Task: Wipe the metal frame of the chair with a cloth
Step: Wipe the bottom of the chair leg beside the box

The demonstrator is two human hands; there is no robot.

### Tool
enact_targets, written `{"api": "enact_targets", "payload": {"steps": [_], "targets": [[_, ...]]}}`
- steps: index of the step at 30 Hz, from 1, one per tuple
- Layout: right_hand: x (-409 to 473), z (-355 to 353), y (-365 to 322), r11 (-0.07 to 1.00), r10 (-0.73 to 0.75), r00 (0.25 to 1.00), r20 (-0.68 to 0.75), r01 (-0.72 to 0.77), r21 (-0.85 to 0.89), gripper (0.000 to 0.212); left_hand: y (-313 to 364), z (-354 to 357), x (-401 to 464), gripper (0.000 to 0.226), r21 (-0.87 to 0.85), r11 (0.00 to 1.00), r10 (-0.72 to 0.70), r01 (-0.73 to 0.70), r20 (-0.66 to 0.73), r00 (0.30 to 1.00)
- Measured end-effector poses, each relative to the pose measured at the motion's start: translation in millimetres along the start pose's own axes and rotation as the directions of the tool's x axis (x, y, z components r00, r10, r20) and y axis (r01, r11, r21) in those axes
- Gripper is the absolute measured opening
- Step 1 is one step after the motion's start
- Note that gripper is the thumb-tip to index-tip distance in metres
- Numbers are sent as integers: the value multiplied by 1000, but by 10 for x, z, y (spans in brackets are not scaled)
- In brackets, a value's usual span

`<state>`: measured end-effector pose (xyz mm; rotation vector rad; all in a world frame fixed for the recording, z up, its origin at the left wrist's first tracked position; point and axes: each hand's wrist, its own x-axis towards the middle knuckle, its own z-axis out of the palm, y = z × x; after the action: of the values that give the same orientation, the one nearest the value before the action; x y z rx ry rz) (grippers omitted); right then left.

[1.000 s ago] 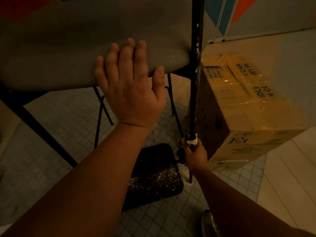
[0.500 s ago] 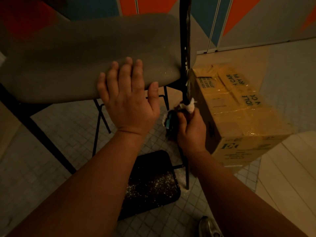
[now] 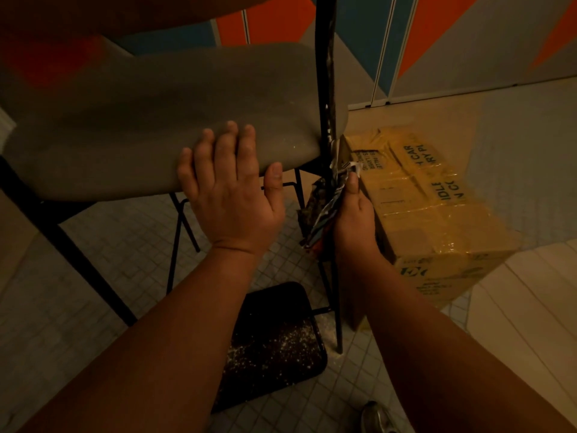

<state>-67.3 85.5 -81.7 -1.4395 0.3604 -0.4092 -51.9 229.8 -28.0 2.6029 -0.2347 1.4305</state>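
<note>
A chair with a grey seat [image 3: 150,126] and a black metal frame stands in front of me. Its front right leg [image 3: 326,89] runs as a thin black tube from top to floor, speckled with white. My left hand [image 3: 231,189] lies flat on the seat's front edge, fingers spread. My right hand [image 3: 352,217] is closed around a dark patterned cloth [image 3: 327,201], which is wrapped on that leg just below the seat. A white bit of cloth pokes out above my thumb.
A taped cardboard box [image 3: 431,214] stands right beside the leg, touching or nearly so. A black tray [image 3: 274,342] dusted with white powder lies on the small-tiled floor under the chair. Other black legs [image 3: 178,245] cross below the seat. A painted wall is behind.
My right hand has slid the cloth up the leg, from near the floor to just under the seat. My left hand stays on the seat; the camera has tilted upward.
</note>
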Motion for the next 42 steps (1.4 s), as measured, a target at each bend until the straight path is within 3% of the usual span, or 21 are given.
{"api": "enact_targets", "payload": {"steps": [4, 6, 9, 13, 17, 19, 23, 27, 35, 42], "targets": [[-75, 14, -59, 980, -171, 985, 10, 171, -106, 23, -4, -6, -2, 54, -1, 1000, -6, 6, 17, 1000], [-76, 50, -117, 918, -300, 952, 57, 304, -253, 18, 2, -4, 7, 54, 7, 1000, -7, 7, 26, 1000], [-69, 86, -187, 856, -398, 916, 52, 391, -337, 37, 9, -13, 10, 55, 15, 1000, -2, 1, 29, 1000], [-72, 91, -214, 944, -267, 963, -35, 255, -207, 27, -1, -6, -8, 54, 5, 1000, -2, 1, 43, 999], [-7, 108, -259, 997, -69, 997, -36, 67, -34, 46, -3, -12, 1, 54, 5, 1000, -2, 1, 46, 999], [25, 107, -245, 1000, -10, 999, -40, 10, 4, 45, -1, -15, 5, 54, 4, 1000, -6, 5, 50, 999], [-70, 115, -151, 976, -200, 970, -138, 185, -114, 36, 3, -7, -1, 54, 2, 1000, -6, 6, 46, 999], [-98, 87, 66, 902, -344, 938, -30, 322, -288, 24, -15, 3, -6, 54, 6, 1000, 2, -2, 43, 999], [-135, -52, 431, 936, -209, 978, 16, 205, -286, 15, -4, 14, -16, 53, -4, 1000, 5, -5, 5, 1000], [-274, -243, 997, 961, -5, 999, 50, 19, -275, 15, 0, 32, -13, 53, -9, 1000, 1, -1, -23, 1000]]}}
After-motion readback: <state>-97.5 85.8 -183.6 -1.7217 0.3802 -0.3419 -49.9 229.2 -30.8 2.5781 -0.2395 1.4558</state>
